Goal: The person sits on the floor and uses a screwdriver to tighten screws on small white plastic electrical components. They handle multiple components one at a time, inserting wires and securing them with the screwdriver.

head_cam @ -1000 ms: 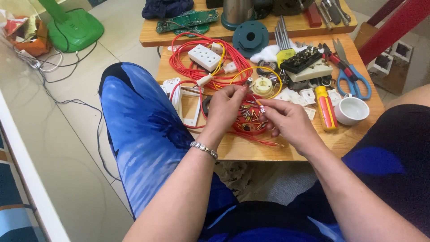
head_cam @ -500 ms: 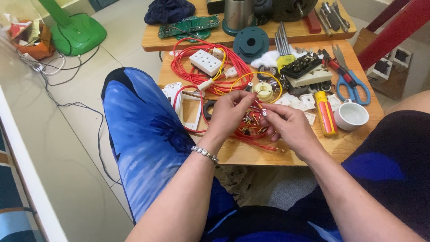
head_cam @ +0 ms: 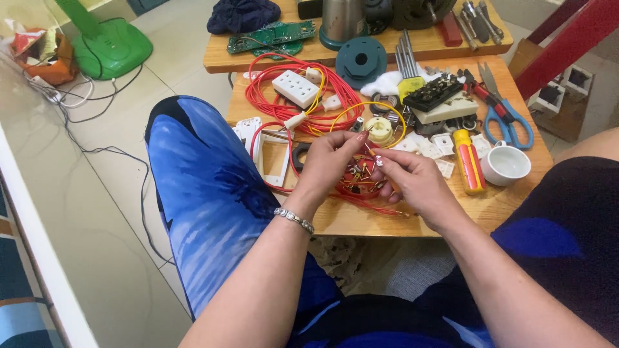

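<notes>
One cup [head_cam: 506, 165], one scissors [head_cam: 506, 119], one screwdriver [head_cam: 469, 161].

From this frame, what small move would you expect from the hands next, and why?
Probably a slight bringing together of the fingertips to seat or twist the small part. The left hand and right hand meet fingertip to fingertip over the red wire and a cluster of small metal pieces on the wooden table. What they pinch is too small to tell.

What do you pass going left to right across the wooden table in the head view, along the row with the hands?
White frame → left hand → right hand → yellow-red screwdriver → white cup.
</notes>
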